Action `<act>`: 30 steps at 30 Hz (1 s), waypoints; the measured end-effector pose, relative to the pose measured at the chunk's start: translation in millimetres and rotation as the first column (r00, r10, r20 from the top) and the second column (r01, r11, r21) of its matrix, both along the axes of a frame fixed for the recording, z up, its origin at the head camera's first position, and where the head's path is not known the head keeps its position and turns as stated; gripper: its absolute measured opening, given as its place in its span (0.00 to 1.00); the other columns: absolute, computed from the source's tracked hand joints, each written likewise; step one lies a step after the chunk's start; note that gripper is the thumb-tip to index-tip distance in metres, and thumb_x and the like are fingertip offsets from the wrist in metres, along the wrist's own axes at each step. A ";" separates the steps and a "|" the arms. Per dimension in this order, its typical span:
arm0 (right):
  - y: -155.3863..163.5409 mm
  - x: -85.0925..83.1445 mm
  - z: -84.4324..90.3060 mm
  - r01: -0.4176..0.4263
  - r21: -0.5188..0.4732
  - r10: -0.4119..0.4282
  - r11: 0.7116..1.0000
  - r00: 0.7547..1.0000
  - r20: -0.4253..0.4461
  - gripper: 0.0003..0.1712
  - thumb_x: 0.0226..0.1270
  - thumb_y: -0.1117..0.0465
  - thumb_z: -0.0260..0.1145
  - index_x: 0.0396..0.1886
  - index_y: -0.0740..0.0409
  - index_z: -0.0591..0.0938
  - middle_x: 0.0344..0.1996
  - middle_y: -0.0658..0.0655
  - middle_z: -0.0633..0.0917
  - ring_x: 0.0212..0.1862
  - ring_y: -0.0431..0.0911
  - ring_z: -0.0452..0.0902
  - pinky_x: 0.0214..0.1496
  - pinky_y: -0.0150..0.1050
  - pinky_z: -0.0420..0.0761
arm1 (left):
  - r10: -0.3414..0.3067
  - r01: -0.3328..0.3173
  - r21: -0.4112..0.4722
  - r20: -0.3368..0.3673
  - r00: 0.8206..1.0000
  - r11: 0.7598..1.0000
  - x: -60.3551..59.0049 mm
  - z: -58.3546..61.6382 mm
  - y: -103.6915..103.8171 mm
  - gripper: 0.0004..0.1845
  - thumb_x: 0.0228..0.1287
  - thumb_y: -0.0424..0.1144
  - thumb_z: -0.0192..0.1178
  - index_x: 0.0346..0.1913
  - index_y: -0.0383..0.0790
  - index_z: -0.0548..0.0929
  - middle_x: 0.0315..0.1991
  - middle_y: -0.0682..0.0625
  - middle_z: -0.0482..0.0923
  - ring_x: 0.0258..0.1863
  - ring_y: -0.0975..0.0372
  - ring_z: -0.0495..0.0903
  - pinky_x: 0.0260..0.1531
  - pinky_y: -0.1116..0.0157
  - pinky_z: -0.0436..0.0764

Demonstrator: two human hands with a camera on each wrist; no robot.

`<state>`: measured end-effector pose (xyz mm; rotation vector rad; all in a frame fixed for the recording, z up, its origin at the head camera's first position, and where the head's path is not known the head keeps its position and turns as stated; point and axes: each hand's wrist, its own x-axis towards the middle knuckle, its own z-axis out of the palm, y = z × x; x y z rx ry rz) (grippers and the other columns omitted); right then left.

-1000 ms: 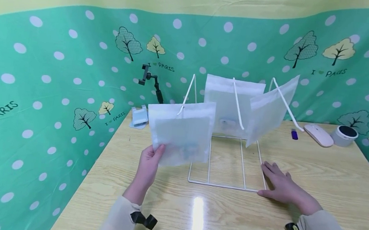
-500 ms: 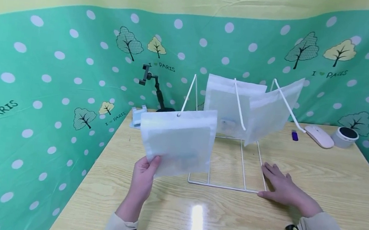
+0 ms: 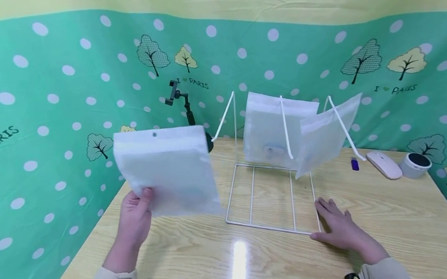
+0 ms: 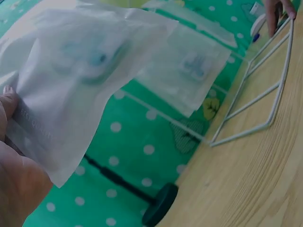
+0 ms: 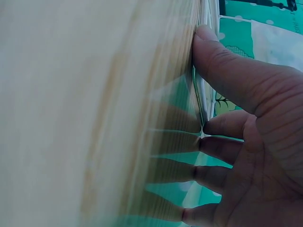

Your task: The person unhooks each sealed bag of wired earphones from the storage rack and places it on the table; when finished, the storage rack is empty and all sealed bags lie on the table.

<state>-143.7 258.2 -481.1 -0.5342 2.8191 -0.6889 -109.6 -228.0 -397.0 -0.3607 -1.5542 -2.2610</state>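
My left hand [image 3: 135, 216] pinches the lower left edge of a white frosted bag [image 3: 172, 170] with a small hole near its top edge. In the left wrist view a blue-tinged item shows faintly through the bag [image 4: 80, 61]; its kind is unclear. The bag is apart from the left arm of a white wire rack [image 3: 271, 228]. Two more frosted bags hang there, one on the middle arm [image 3: 260, 129] and one on the right arm [image 3: 324, 140]. My right hand [image 3: 338, 227] rests with spread fingers on the table against the rack's right base corner.
A black phone stand [image 3: 188, 109] is at the back left, partly behind the held bag. Back right are a purple USB stick [image 3: 355, 164], a pink mouse [image 3: 384, 164] and a round grey speaker [image 3: 416, 165]. A green dotted curtain [image 3: 68, 111] lines the wooden table [image 3: 196, 258].
The left bag has come off the rack's left arm and moved left and toward me in my left hand. My right hand has stayed at the rack's base.
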 end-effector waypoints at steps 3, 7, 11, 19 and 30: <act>0.2 0.2 1.2 0.000 0.004 0.000 1.000 1.000 0.000 0.56 0.55 0.42 0.73 0.71 0.74 0.61 0.70 0.76 0.56 0.69 0.76 0.45 0.58 0.80 0.45 | 0.045 -0.046 0.041 0.017 0.999 0.998 -1.4 -1.8 -14.5 0.13 0.74 0.31 0.49 0.37 0.41 0.84 0.42 0.53 0.84 0.46 0.63 0.80 0.51 0.66 0.75; 0.4 0.5 1.8 0.002 0.009 -0.002 1.000 1.000 0.003 0.56 0.55 0.42 0.73 0.71 0.74 0.61 0.70 0.76 0.56 0.69 0.76 0.45 0.58 0.80 0.44 | 0.121 -0.124 0.033 0.099 0.988 0.992 -6.2 -10.0 -28.1 0.13 0.75 0.32 0.49 0.36 0.43 0.83 0.40 0.54 0.84 0.44 0.64 0.81 0.48 0.67 0.76; 1.0 0.9 1.8 0.005 0.009 -0.005 1.000 1.000 0.009 0.56 0.55 0.42 0.72 0.71 0.73 0.61 0.71 0.76 0.56 0.69 0.76 0.45 0.58 0.80 0.44 | 0.170 -0.145 -0.115 0.244 0.955 0.983 -13.7 -23.6 -35.3 0.11 0.75 0.35 0.50 0.38 0.45 0.83 0.38 0.56 0.85 0.41 0.65 0.82 0.41 0.68 0.81; 0.4 2.2 1.0 0.005 -0.015 -0.005 1.000 1.000 0.015 0.56 0.55 0.42 0.72 0.71 0.73 0.60 0.71 0.75 0.55 0.70 0.76 0.43 0.59 0.80 0.42 | 0.158 0.045 -0.405 0.454 0.877 0.913 -37.2 -48.4 -32.9 0.19 0.74 0.48 0.51 0.53 0.34 0.76 0.41 0.55 0.83 0.41 0.63 0.81 0.41 0.66 0.81; 0.5 1.1 -1.1 0.010 0.001 -0.010 1.000 1.000 0.014 0.56 0.55 0.41 0.72 0.71 0.73 0.60 0.71 0.75 0.56 0.70 0.75 0.44 0.59 0.80 0.44 | 0.175 0.197 -0.467 0.639 0.749 0.862 -75.7 -74.8 -28.6 0.25 0.76 0.46 0.50 0.67 0.32 0.69 0.63 0.36 0.71 0.60 0.50 0.70 0.62 0.52 0.67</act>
